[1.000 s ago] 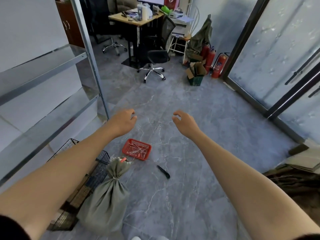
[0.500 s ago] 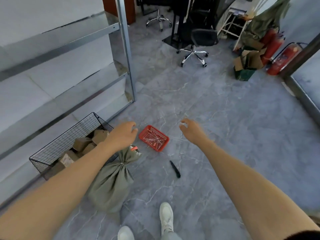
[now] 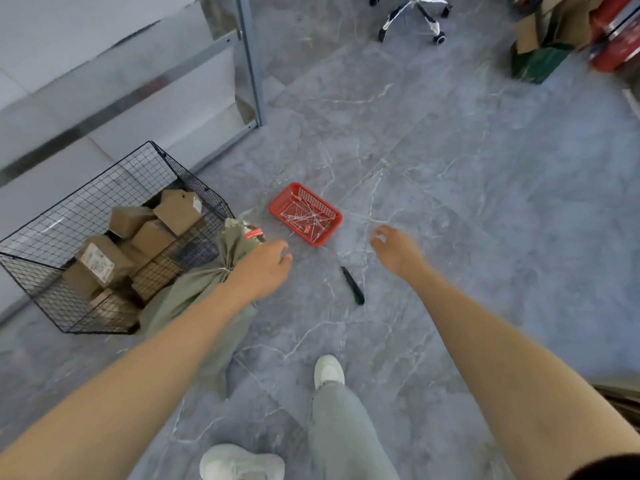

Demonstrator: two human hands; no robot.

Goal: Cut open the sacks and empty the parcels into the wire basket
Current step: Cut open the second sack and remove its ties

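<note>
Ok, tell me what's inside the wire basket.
Brown cardboard parcels are piled in the wire basket, some with labels. Whatever lies under the pile is covered, and the green sack hides one corner.

The black wire basket (image 3: pixel 69 220) stood part-filled with brown cardboard parcels (image 3: pixel 104 259). An olive sack (image 3: pixel 187 289), tied shut at its neck, leaned against the basket's right side. A black knife (image 3: pixel 353 285) lay flat farther right of the basket.

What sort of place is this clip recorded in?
Probably a small parcel storeroom or back office: a wire basket of cardboard parcels on the tiled floor, metal shelving, and a wheeled office chair base.
</note>
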